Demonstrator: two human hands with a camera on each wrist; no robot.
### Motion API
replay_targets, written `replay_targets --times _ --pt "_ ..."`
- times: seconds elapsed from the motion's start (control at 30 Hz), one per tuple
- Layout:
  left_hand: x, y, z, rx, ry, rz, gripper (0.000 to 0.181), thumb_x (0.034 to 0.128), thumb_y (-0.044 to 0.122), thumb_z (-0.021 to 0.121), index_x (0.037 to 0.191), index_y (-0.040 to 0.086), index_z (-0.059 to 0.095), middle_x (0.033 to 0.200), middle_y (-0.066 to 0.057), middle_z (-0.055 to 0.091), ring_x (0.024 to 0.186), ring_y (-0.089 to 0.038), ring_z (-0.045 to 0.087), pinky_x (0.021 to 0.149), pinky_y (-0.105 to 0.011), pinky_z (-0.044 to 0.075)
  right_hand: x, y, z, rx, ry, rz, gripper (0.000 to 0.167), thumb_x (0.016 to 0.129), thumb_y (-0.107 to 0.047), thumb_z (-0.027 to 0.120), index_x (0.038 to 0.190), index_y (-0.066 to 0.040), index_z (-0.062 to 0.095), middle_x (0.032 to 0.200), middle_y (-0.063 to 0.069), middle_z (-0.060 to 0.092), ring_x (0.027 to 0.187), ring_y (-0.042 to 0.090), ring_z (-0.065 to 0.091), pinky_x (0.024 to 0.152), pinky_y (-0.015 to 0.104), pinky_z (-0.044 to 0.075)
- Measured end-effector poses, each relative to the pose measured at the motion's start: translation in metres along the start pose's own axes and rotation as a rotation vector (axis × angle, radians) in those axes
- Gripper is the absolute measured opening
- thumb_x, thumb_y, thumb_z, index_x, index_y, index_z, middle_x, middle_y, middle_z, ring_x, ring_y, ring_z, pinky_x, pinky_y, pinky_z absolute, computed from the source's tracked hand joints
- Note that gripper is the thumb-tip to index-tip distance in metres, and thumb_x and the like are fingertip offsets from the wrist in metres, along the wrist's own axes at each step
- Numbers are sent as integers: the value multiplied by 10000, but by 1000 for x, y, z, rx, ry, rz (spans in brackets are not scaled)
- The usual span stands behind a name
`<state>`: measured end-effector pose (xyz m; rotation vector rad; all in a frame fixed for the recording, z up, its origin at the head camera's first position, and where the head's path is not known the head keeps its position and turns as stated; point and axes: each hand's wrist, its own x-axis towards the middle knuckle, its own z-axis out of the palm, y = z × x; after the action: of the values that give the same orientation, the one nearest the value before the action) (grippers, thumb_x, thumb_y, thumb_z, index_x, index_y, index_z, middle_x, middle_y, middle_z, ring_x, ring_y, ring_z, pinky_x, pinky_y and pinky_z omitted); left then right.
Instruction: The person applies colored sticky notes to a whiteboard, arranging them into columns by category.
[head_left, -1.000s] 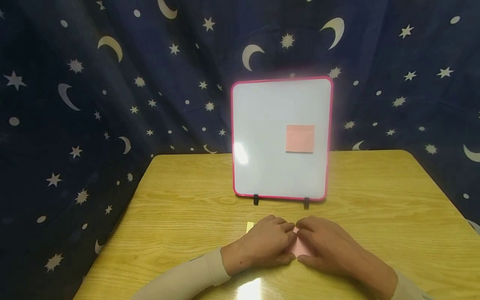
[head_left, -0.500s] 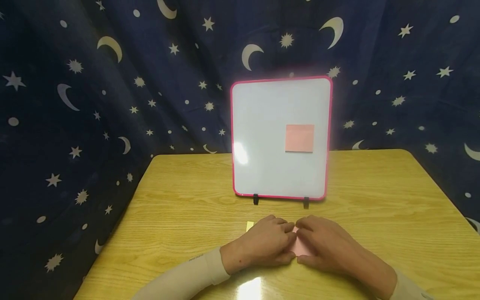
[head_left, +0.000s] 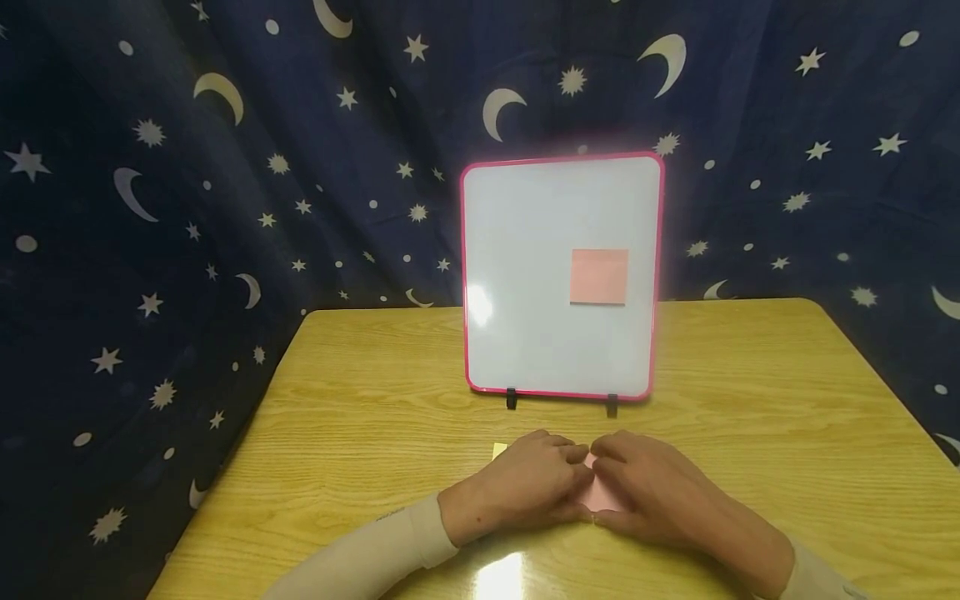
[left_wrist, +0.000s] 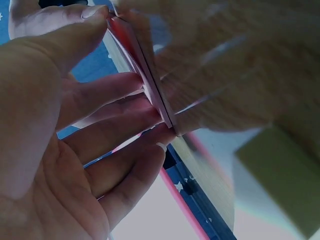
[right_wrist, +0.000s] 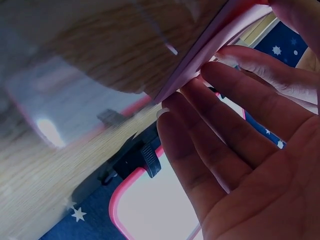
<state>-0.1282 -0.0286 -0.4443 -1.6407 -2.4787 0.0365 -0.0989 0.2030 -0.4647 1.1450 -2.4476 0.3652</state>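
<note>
Head view, and straight to the action: low on the wooden table (head_left: 360,417), left hand (head_left: 532,483) and right hand (head_left: 652,492) face to face over a piece of pink paper (head_left: 600,494), one at each side, thumbs at the near edge, fingertips at the far one, thumb tips almost meeting. Fingers bent on both, gripping, with just the pink middle on show between. Poking out beyond the left hand, a yellow slip (head_left: 499,451), mostly covered. Further back, upright in its pink frame, a whiteboard (head_left: 525,233) on black feet (head_left: 512,399), with a salmon note (head_left: 598,277) right of centre. Behind it all, a dark blue curtain (head_left: 67,275) of moons and stars. Over to the left wrist view: thumb at one end of the paper, fingers (left_wrist: 115,125) gently bent, tips against its edge, palm well clear. Pink layers edge-on, parting slightly near the thumb. Flat on the tabletop or just above it? Impossible to tell. Off to the side, a blurred yellowish block (left_wrist: 282,182). Now the right wrist view: fingertips lined up along the paper's edge, half bent, a light hold, thumb partly out of frame; beyond, whiteboard corner and black foot.
</note>
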Motion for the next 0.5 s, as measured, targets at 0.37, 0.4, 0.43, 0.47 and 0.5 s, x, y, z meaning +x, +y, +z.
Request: replay_targets --times 0.37,0.4,0.43,0.47,0.5 --pt "0 -1 -2 -23 -1 8 289 929 562 743 864 290 673 864 148 534 885 -56 646 805 -250 493 1 -1 -2 -2 -7 -2 455 707 -417 907 1001 -115 736 1107 -4 667 975 153 645 808 376 581" --pt "0 -1 -3 -21 -2 8 282 937 555 736 865 290 672 865 149 534 885 -57 646 808 -252 496 1 -1 -2 -3 -8 -3 457 706 -416 906 1004 -114 737 1106 -5 667 975 153 646 808 375 581" --pt "0 -1 -3 -19 -2 9 271 947 542 728 866 290 670 865 150 534 888 -58 649 814 -254 500 1 -1 -2 -4 -10 -4 456 707 -414 905 1006 -112 738 1105 -4 668 976 153 647 808 374 582" --pt "0 -1 -4 -15 -1 9 259 960 524 717 864 289 667 862 151 532 888 -59 651 813 -255 502 1 -1 -2 -4 -13 -3 458 703 -409 905 1008 -112 738 1107 -4 667 978 155 648 810 376 583" --pt "0 -1 -4 -11 2 11 251 970 510 708 863 288 666 860 151 531 887 -60 653 812 -255 505 1 -1 -3 -4 -16 -2 462 701 -407 904 1013 -109 738 1110 -2 668 982 157 650 814 378 583"
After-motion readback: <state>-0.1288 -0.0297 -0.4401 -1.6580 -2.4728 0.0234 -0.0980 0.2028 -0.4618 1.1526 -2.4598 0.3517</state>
